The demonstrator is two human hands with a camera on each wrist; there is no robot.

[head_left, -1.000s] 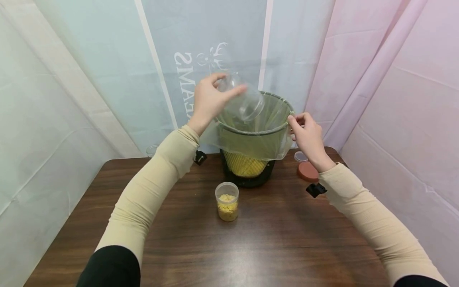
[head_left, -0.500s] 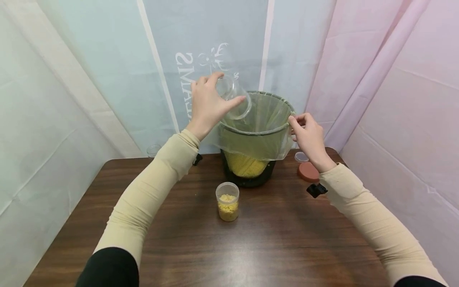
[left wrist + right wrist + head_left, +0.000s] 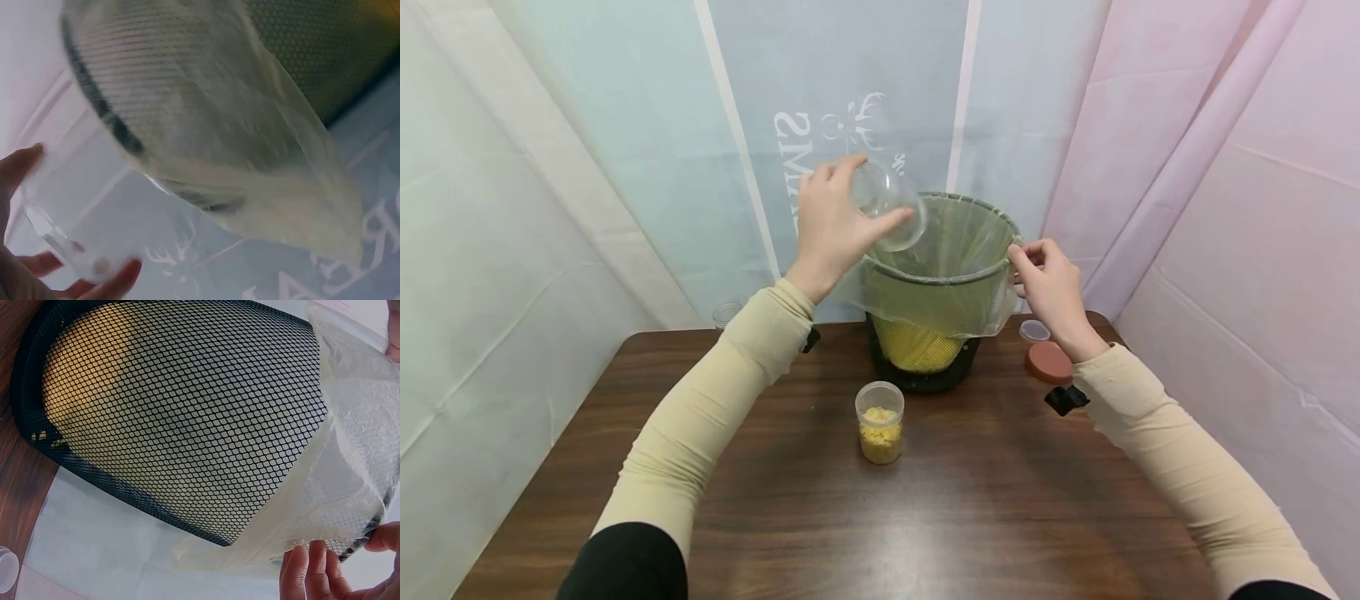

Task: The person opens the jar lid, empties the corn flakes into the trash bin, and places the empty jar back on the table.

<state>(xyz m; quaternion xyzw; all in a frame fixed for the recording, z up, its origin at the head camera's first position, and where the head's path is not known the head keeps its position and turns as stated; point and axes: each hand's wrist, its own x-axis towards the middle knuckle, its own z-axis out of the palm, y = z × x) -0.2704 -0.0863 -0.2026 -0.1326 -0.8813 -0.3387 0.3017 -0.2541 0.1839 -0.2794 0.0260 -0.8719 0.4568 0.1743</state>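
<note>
My left hand (image 3: 831, 221) grips a clear plastic jar (image 3: 882, 185), tilted with its mouth toward the inside of a dark mesh waste bin (image 3: 917, 350). In the left wrist view the jar (image 3: 69, 206) looks see-through, with fingers curled round it. A thin translucent bag (image 3: 936, 304) lines the bin and folds down over its rim. Yellow material shows through the mesh at the bottom. At the rim's right side, my right hand (image 3: 1051, 283) pinches the bag between thumb and fingers. Yellow crumbs half fill an open clear jar (image 3: 880, 425) standing in front of the bin.
Right of the bin lie a reddish-brown round lid (image 3: 1048, 362) and a small clear lid (image 3: 1034, 331). Another clear container (image 3: 726, 314) stands at the back left, partly behind the left sleeve. Fabric curtains (image 3: 625, 167) enclose the wooden table (image 3: 985, 508) at the back and sides.
The jar in my left hand has drawn back leftward from over the bin's opening, then stayed near the rim. My right hand keeps its hold on the bag's edge.
</note>
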